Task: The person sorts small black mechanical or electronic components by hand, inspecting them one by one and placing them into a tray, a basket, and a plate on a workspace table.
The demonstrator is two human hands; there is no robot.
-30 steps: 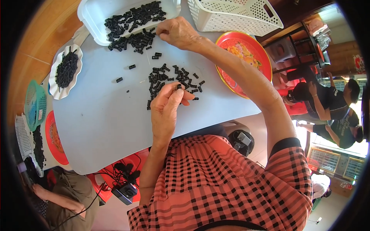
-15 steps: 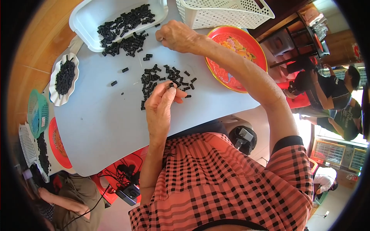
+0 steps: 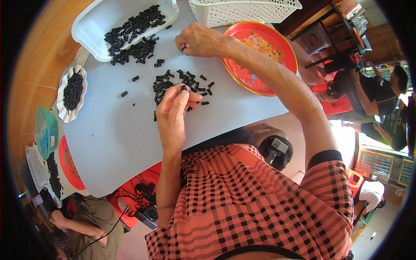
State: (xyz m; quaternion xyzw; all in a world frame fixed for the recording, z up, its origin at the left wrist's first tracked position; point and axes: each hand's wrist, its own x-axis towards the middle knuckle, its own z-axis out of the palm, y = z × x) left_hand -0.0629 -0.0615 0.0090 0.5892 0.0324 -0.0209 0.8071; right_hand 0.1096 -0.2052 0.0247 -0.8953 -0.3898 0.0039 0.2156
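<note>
My left hand (image 3: 172,116) pinches a small black plastic part (image 3: 183,88) upright between thumb and fingers. It is held above the near side of a loose pile of small black parts (image 3: 164,84) on the grey-blue table. My right hand (image 3: 200,40) is over the far side of the table with its fingers curled in; whatever they hold, if anything, is hidden. Left of it, more black parts (image 3: 136,51) are heaped beside a white tray (image 3: 89,32) that also contains many. A few single parts (image 3: 135,78) lie between the heaps.
A red floral round tray (image 3: 242,32) lies under my right forearm, by a white perforated basket (image 3: 242,12). At left are a wavy white dish (image 3: 65,113) of thin black pieces and a green basket (image 3: 51,125). A co-worker's arm (image 3: 82,227) shows lower left; other people sit at right.
The whole view has shifted slightly, so the table and trays appear further left. Against the table, my right hand has moved a little to the right, away from the heap. My left hand keeps its pinch.
</note>
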